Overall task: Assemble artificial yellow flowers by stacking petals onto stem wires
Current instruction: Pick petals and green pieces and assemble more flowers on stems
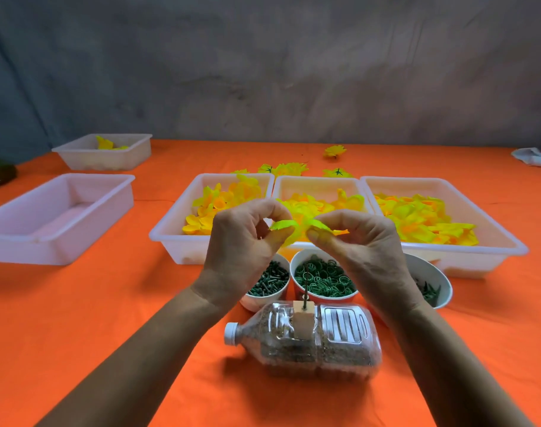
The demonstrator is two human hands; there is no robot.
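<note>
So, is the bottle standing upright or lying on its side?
Lying on its side. The bottle rests lengthwise on the orange table, with its white cap pointing left. A thin wire stands up from it.

Bright orange cloth all across the desk (78,303), grey mottled wall (263,72) behind it. The petal (283,226) held up front glows yellow-green, tipping to orange at its right end. Three translucent white trays: the left tray (170,229) carries yellow blooms, the middle tray (318,183) yellow with orange hearts, the right tray (509,241) yellow pieces flecked orange. Two more white trays (59,229) off to the left, tinted pinkish by the cloth. White cups (321,298) full of dark green parts, the middle one showing ring shapes. The clear bottle (309,343), white cap, holds speckled grey-brown fill, possibly sand. Yellow flowers (286,169) beyond show dark green star centres.
</note>
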